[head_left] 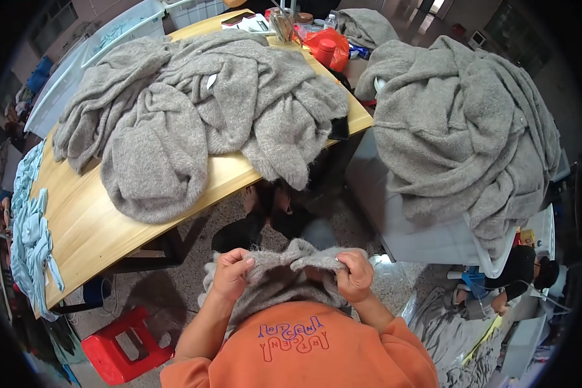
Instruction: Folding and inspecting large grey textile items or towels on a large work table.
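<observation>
A fuzzy grey knit garment [271, 294] lies across my lap, its upper edge stretched between my two hands. My left hand [231, 274] is closed on the edge at the left, thumb and fingers pinching the knit. At the right, my right hand [354, 275] grips the same edge in a similar pinch. Between the hands the edge is bunched, with a fold standing up near the middle. The lower part of the garment is hidden by my orange top. I cannot tell which part of the garment the edge is.
A wooden table [77, 236] ahead bears a heap of grey knit garments [155, 142]. Another grey heap [459, 129] fills a plastic bin [427, 239] on the right. Light blue cloth [29, 239] hangs over the table's left end. A red stool [126, 346] stands low left; another person [524, 275] is far right.
</observation>
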The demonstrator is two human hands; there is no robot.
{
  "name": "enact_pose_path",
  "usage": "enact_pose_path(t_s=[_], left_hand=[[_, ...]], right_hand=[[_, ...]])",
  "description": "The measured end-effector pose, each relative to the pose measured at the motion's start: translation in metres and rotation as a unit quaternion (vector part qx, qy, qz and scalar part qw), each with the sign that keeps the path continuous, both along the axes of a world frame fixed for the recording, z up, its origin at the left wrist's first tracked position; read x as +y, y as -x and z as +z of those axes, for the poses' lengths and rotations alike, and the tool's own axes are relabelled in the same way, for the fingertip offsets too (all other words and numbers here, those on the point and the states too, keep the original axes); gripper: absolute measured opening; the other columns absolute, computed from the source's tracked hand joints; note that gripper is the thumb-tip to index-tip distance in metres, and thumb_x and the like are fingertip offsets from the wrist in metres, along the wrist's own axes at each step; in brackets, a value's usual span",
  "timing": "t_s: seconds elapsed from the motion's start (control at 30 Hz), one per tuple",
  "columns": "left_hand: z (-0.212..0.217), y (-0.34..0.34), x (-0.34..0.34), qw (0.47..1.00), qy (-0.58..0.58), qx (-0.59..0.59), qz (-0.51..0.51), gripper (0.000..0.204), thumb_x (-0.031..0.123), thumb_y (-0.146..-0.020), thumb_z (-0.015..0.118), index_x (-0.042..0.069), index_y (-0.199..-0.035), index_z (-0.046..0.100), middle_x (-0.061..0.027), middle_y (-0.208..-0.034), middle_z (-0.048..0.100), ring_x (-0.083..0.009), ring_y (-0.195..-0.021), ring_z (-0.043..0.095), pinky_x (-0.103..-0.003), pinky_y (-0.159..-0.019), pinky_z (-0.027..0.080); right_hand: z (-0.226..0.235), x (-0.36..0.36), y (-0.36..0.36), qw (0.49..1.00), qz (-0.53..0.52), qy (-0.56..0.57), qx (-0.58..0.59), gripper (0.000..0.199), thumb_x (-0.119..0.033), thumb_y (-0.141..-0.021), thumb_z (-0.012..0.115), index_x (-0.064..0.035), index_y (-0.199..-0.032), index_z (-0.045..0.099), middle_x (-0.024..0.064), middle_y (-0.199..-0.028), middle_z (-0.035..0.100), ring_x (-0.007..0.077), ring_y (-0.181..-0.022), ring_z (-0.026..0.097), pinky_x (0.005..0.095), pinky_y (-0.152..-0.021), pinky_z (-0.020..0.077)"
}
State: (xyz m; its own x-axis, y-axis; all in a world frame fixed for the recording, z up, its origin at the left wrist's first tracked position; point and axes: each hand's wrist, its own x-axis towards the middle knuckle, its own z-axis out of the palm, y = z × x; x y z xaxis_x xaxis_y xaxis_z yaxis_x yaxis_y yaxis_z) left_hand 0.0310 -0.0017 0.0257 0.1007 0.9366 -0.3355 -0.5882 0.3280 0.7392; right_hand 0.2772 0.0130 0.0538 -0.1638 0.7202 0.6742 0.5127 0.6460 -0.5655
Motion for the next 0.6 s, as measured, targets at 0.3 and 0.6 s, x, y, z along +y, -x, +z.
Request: enact_pose_path(t_s=[0.3,0.6], left_hand=[[0.009,-0.042,-0.014,0.981,0.044,0.093,-0.164,0.008,0.009,-0.076,0.057,0.005,-0.069,0.055,0.0033,-0.053,0.045,-0.004,-0.044,0.037,-0.018,-0.039,0.027],[-0.002,-0.029,-0.013,0.983,0.06,0.047,-0.166,0.011,0.009,-0.077,0.055,0.003,-0.069,0.059,0.0028,-0.059,0.052,-0.0029,-0.05,0.044,-0.017,-0.045,0.033]], right_hand=[[-0.012,-0.016,0.043,0.971,0.233,0.015,-0.051,0.014,-0.001,-0.063,0.052,-0.0014,-0.077,0.052,0.0093,-0.068,0.052,0.0227,-0.058,0.052,0.0296,-0.049,0.0413],[-0.016,-0.009,0.048,0.968,0.219,0.003,-0.121,0.007,-0.006,-0.062,0.051,-0.0063,-0.069,0.049,0.0036,-0.065,0.049,0.0187,-0.057,0.049,0.0284,-0.048,0.0399]])
